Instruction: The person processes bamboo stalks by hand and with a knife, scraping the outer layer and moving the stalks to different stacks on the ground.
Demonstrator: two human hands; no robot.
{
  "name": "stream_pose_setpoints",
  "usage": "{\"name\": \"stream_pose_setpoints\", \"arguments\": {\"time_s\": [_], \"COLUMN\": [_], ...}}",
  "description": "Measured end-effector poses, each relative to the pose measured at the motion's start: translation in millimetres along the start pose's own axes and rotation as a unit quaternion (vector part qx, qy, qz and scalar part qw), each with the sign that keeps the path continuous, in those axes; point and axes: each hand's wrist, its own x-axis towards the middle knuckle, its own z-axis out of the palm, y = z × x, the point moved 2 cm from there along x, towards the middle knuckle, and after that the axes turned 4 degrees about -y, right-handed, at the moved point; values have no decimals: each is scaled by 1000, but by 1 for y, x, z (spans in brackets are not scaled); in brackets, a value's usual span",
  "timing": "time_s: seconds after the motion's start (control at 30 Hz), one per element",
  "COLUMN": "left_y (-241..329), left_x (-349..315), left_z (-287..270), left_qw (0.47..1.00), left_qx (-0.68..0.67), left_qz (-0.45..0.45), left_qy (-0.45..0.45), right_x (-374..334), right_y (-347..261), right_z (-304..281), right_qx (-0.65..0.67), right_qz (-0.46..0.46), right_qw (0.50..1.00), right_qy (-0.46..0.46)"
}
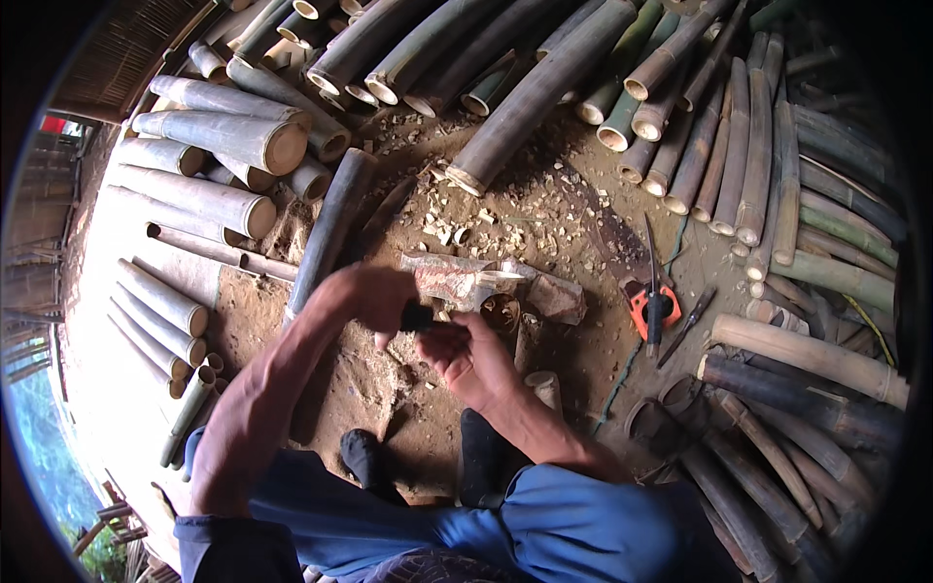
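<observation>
My left hand (pixel 374 296) and my right hand (pixel 466 352) meet over the dirt floor, both closed around a small dark object (pixel 418 317), likely a tool handle; its far end is hidden. Just beyond the hands lies a short block of wood or bamboo (pixel 481 282) on the ground, with a cut bamboo ring (pixel 502 313) beside it. A short pale bamboo stub (pixel 544 387) stands near my right wrist. My dark-socked feet (pixel 364 457) rest below the hands.
Thick bamboo poles (pixel 224 136) are stacked at the left and top, thinner ones (pixel 739 165) at the right, dark ones (pixel 797 408) lower right. An orange-handled saw (pixel 649 306) and a slim knife (pixel 687 325) lie right of the hands. Wood chips (pixel 505 219) litter the dirt.
</observation>
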Motion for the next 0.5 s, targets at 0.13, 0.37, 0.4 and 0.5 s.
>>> {"name": "stream_pose_setpoints", "arguments": {"time_s": [0.13, 0.37, 0.4, 0.5], "left_y": [-10, 159, 168, 133], "left_x": [5, 38, 40, 28], "left_z": [102, 204, 204, 212], "left_qw": [971, 821, 815, 901], "left_qx": [-222, -503, -493, -251], "left_qz": [72, -54, -63, -66], "left_qy": [50, 263, 298, 347], "right_x": [-14, -51, -52, -56], "right_y": [10, -54, -60, -41], "right_z": [-12, -65, -58, -57], "right_qx": [-166, -619, -659, -449], "right_qz": [22, 1, 6, -18], "right_qw": [983, 772, 737, 890], "right_qy": [69, 141, 148, 75]}}
